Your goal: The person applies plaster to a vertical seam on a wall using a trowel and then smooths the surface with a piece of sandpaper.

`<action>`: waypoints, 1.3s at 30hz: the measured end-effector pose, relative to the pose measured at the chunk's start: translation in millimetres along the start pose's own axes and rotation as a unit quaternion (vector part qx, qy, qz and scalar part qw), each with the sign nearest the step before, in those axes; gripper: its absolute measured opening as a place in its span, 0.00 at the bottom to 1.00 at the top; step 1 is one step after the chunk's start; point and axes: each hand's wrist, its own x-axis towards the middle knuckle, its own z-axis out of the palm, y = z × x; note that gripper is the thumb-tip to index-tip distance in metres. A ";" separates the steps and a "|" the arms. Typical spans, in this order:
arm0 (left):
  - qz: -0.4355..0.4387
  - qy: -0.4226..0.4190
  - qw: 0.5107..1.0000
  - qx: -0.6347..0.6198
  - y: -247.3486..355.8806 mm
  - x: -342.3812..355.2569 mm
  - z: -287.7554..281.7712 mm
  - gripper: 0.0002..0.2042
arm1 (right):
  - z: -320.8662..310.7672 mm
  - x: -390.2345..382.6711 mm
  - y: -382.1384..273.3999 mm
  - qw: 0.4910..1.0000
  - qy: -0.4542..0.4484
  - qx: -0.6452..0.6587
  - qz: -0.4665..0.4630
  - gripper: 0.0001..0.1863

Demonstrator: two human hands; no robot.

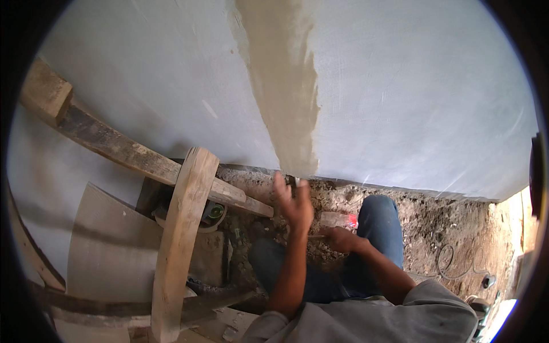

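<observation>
My left hand (295, 208) is raised near the foot of a pale grey wall board (400, 103), its fingers spread apart. It is close to the lower end of a damp-looking tan strip of filler (286, 97) that runs up the board. My right hand (343, 239) is closed, lower and to the right, in front of my knee. A thin brown stick-like handle (316, 236) sticks out of it to the left; the tool's other end cannot be made out. Just beyond that hand, a clear plastic bottle with a red band (338, 220) lies on the ground.
On the left, a wooden post (184, 246) crosses a long timber rail (126, 146). Behind the post is a dark round object with a green ring (214, 212). A bent board (114, 246) leans there. Rubble-strewn ground (426, 228) and a cable (452, 271) lie right.
</observation>
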 end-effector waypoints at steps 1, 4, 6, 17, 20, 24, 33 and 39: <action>-0.018 -0.027 0.993 0.110 -9.2 0.7 20.0 0.46 | 11.5 -1.8 12.2 1.000 0.000 0.016 -0.010 0.23; 0.037 -0.047 0.989 0.135 -17.4 6.5 62.3 0.57 | 23.7 3.5 28.2 0.999 -0.010 -0.047 0.001 0.23; 0.052 -0.031 0.986 0.155 -18.9 19.6 75.5 0.58 | 24.2 9.8 32.8 0.996 -0.020 -0.086 -0.008 0.21; -0.019 -0.041 0.976 0.214 2.0 28.6 100.5 0.61 | -13.6 22.8 22.7 0.995 0.088 -0.035 -0.017 0.16; 0.003 -0.017 0.983 0.184 12.7 28.4 101.6 0.55 | -11.8 29.6 30.1 0.993 0.118 -0.029 -0.004 0.16; 0.008 -0.033 0.996 0.081 32.0 20.7 99.4 0.50 | 3.3 44.8 50.3 0.979 0.198 0.009 0.056 0.16; -0.036 0.126 0.991 0.002 -66.5 -103.5 -5.3 0.30 | -55.3 21.4 -5.2 0.713 0.285 0.640 -0.014 0.13; -0.155 0.045 0.980 -0.119 -25.7 -98.8 -4.9 0.25 | -43.5 17.5 -28.9 0.721 0.219 0.657 0.000 0.17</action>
